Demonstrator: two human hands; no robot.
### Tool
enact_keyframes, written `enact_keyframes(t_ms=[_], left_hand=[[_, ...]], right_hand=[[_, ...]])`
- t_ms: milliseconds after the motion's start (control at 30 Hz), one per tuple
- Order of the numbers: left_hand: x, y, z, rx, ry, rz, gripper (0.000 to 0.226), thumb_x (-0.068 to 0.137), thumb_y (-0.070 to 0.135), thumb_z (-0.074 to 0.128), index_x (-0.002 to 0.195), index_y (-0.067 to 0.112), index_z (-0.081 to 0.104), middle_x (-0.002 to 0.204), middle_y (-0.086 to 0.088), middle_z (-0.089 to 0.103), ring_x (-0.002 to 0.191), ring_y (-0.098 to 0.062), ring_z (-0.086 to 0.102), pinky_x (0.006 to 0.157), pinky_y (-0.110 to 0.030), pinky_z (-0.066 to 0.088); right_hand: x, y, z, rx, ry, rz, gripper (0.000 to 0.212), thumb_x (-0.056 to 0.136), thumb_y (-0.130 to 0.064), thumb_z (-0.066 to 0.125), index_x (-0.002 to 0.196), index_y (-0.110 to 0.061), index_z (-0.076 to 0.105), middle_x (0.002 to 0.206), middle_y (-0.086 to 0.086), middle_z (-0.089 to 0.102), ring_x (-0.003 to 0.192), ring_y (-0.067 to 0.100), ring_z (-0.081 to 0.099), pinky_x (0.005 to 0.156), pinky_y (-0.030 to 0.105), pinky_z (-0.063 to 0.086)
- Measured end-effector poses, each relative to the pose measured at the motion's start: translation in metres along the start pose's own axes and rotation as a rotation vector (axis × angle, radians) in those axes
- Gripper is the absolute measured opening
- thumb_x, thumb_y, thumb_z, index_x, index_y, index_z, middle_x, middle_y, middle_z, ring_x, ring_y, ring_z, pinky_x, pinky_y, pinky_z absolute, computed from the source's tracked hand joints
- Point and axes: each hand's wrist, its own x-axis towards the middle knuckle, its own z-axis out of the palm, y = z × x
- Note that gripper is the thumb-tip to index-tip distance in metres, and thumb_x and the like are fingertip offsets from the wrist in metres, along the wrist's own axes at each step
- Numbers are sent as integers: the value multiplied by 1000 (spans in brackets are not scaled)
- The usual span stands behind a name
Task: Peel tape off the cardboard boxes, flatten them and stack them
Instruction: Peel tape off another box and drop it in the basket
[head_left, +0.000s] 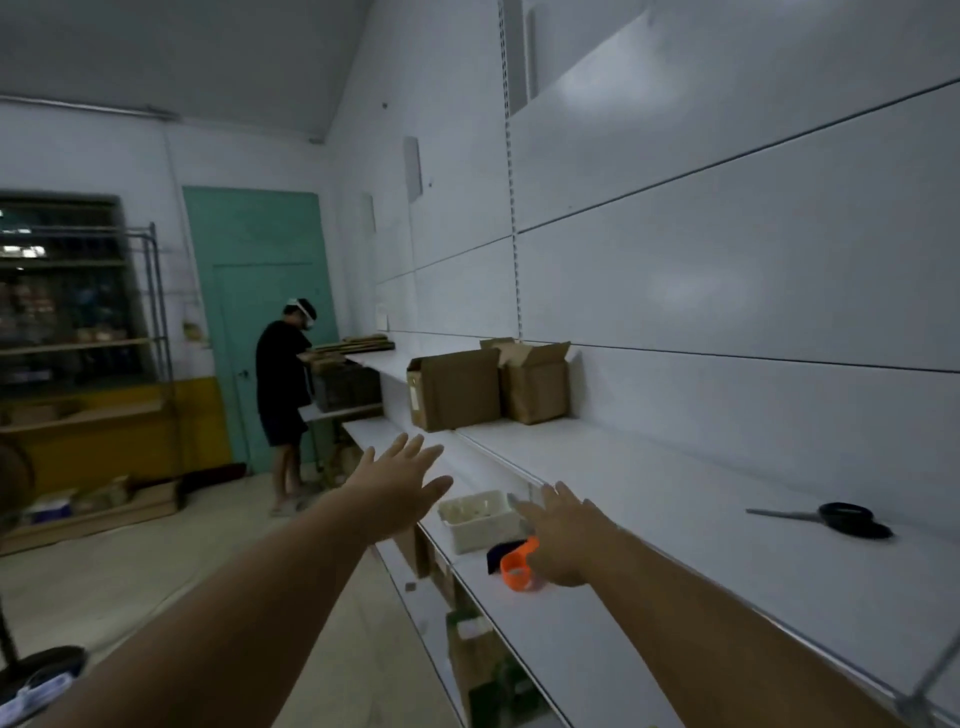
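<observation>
Both hands are spread wide and hold nothing. The left hand (402, 486) and right hand (558, 535) are stretched out side by side, palms down and fingers fanned, pointing up the aisle at the two cardboard boxes, which are well beyond the fingertips.

Those boxes stand touching on the upper shelf (649, 467), at its far end against the white wall panel. The closed box (454, 389) is on the left, at the shelf's front edge. The open box (537, 382) is on the right and nearer the wall, with its top flaps up. I'd guess two empty hands are out together because a box of that bulk is easier to take by both sides, and the closed one looks like the first in reach.

A pair of scissors (826, 517) lies on the same shelf to the near right, probably kept handy for stubborn tape. On the lower shelf (597, 665) sit a white tray (478, 519) and an orange tool (519, 569). The right hand is over that tool, though I can't tell whether it touches it.

At the far end of the room a second person (283, 379) is bent over a box, with what looks like flattened cardboard (363, 343) piled beside them. As I judge it, neither of these two boxes has been peeled or flattened yet.
</observation>
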Motion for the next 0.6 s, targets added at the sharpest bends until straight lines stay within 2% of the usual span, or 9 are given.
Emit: enact_keyframes(t_ms=[133,267,433,600], left_hand=[[28,-34,12,14,-7,-74,60,97,52,25,150,27,11,159,-2,2,146,-22,-6,116,-50,-1],[68,-77,34,15,-23,-96,58,96,53,24,148,28,21,158,-1,13,146,-23,-4,115,-53,1],[115,-138,42,21,-1,-57,56,97,50,27,147,25,23,158,-1,15,146,-22,-3,116,-50,2],[171,-200,39,76,-7,11,53,98,41,33,147,23,24,158,-4,13,146,-26,-6,116,-54,3]], right_hand=[[45,-13,8,16,-15,-51,69,92,-36,49,150,-23,14,159,11,3,146,31,1,117,47,9],[96,-40,15,20,-4,-132,67,91,-37,51,148,-26,17,160,8,2,147,29,1,118,51,10],[166,-63,9,-52,11,-140,60,96,-33,44,149,-24,17,159,10,-9,147,28,-5,117,46,9],[231,-78,-1,-50,46,-89,62,95,-35,45,149,-25,17,160,11,-7,147,27,-5,117,44,11]])
